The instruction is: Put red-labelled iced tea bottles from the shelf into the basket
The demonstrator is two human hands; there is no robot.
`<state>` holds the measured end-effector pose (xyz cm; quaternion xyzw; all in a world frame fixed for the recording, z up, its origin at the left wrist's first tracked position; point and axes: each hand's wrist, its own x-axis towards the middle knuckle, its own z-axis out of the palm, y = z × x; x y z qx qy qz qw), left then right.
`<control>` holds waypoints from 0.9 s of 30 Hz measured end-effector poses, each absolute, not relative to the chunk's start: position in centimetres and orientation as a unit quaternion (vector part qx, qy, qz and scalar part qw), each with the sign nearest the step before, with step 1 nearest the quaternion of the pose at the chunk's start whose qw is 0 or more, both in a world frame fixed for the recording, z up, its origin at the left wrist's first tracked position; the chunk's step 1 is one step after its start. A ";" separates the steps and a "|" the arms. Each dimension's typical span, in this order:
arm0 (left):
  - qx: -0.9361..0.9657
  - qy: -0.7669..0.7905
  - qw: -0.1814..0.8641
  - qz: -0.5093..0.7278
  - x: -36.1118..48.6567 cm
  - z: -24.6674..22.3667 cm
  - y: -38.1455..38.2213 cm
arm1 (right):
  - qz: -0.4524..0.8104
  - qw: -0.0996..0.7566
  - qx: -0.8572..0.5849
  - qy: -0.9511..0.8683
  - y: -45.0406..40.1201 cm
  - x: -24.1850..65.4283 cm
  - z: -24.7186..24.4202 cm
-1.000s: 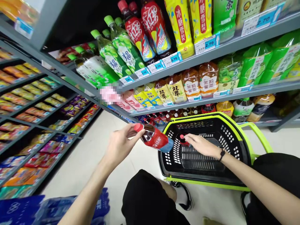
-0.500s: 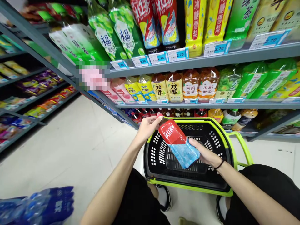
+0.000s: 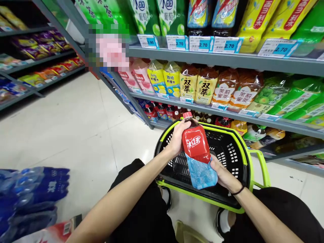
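Note:
A bottle (image 3: 196, 145) with a red and blue label and a red cap is held tilted above the black basket (image 3: 231, 138) with lime-green edges. My left hand (image 3: 178, 136) is closed round its neck and upper side, below the cap. Near the bottle's base, on the right side, my right hand (image 3: 222, 170) grips it, with a dark band at the wrist. The basket stands on the floor between my legs, and no goods show in the part of it that is visible.
A drinks shelf (image 3: 177, 52) with price tags and rows of bottles rises in front. Blue-wrapped bottle packs (image 3: 40, 185) lie at the lower left. Snack shelves (image 3: 45, 57) stand at the far left. The basket's green handle (image 3: 262, 168) sticks out right.
The bottle has turned more upright, its label now facing me. My left hand has moved from the cap down to the neck and upper side. The view has shifted, bringing the lower shelves closer.

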<state>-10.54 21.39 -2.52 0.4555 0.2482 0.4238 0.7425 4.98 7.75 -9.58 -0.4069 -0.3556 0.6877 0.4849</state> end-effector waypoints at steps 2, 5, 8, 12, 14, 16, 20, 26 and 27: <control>0.445 0.251 0.736 0.443 -10.6 -2.4 20.9 | 0.688 0.467 -0.416 -0.368 7.4 4.9 -9.9; 0.438 0.253 0.728 0.463 -10.7 -2.4 20.7 | 0.680 0.447 -0.430 -0.391 7.1 4.6 -9.8; 0.460 0.297 0.673 0.497 -11.0 -2.6 20.9 | 0.654 0.448 -0.442 -0.420 7.2 4.0 -8.9; 0.505 0.384 0.579 0.512 -11.4 -2.8 21.1 | 0.650 0.462 -0.466 -0.383 7.8 2.7 -8.1; 0.503 0.415 0.580 0.488 -11.5 -2.9 20.9 | 0.658 0.476 -0.487 -0.322 8.1 2.2 -8.2; 0.505 0.417 0.597 0.463 -11.6 -2.8 20.8 | 0.657 0.476 -0.509 -0.287 8.2 2.1 -8.4; 0.513 0.358 0.646 0.437 -12.0 -2.5 20.7 | 0.650 0.490 -0.505 -0.287 8.1 3.0 -9.0; 0.494 0.250 0.715 0.427 -12.7 -1.8 20.4 | 0.717 0.494 -0.426 -0.247 7.6 4.0 -9.0; 0.503 0.233 0.715 0.426 -12.7 -1.7 20.3 | 0.730 0.491 -0.406 -0.247 7.4 3.9 -8.8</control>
